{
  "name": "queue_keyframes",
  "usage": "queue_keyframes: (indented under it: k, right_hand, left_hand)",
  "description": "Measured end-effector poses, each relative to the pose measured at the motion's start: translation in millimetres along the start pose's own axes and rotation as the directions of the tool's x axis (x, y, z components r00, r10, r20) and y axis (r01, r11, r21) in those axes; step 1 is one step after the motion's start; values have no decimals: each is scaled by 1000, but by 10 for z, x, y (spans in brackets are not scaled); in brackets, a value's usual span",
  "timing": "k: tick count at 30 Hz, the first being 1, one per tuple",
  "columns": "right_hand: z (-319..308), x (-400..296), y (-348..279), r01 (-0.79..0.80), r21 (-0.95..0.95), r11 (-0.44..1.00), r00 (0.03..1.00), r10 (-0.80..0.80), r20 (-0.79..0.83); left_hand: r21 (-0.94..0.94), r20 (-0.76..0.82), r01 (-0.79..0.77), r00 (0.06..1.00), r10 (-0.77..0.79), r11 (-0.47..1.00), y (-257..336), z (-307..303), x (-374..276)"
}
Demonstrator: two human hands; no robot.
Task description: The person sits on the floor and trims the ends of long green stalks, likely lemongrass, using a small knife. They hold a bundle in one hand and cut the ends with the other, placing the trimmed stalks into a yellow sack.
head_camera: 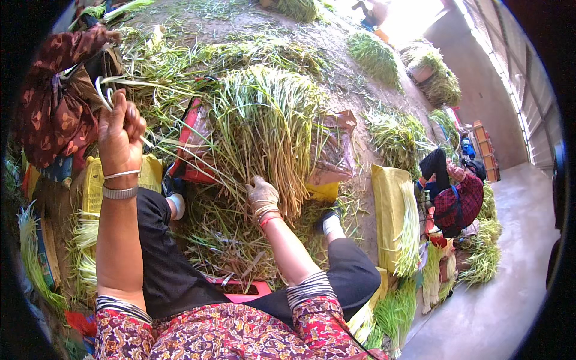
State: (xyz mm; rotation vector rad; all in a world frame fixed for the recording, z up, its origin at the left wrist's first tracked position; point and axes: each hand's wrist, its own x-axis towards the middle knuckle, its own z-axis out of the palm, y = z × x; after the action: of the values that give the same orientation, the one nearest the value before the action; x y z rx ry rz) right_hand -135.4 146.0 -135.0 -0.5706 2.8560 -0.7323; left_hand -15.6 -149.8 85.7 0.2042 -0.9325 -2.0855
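Observation:
My left hand (120, 137) is raised on the left, its fingers closed around a long pale green stalk (153, 83) whose white end curls above the fist. A thin strand slants from below this fist toward my right hand (263, 194). That hand looks thinly gloved or coated. It lies against the lower stems of a big heap of leafy green stalks (265, 121), tops pointing away from me, brownish stems toward me. Whether its fingers grip a stalk is hidden. Under the heap show a red bag (194, 139) and brown plastic sheeting (339, 144).
Loose trimmings (225, 252) cover the ground between my legs, by a pink stool edge (249, 292). Yellow sacks (388, 211) with pale stalks (408, 229) flank me. A person in a patterned maroon top (63, 99) is close left; another in a checked shirt (456, 202) sits right.

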Motion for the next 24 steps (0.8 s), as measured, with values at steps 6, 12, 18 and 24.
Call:
queue_keyframes:
  k: [6,12,18,24]
  right_hand:
    - [-21,-139,-94,-125,562,818,984,29,176]
    - [-1317,-1136,-683,-319,828,461,910,-95,404]
    - [-1815,-1943,-660,-517,775,364,765,-211,609]
    - [-1121,-2126,-220,-461,788,408,785,-227,577]
  left_hand:
    - [-149,217,501,858,-466,853,-274,51,-156]
    - [123,65,656,744,-665,745,-661,-7,-467]
    - [419,16,802,462,-887,425,-1215,-41,-1139]
    - [429,154,755,480,-864,496,-1299,131,-1315]
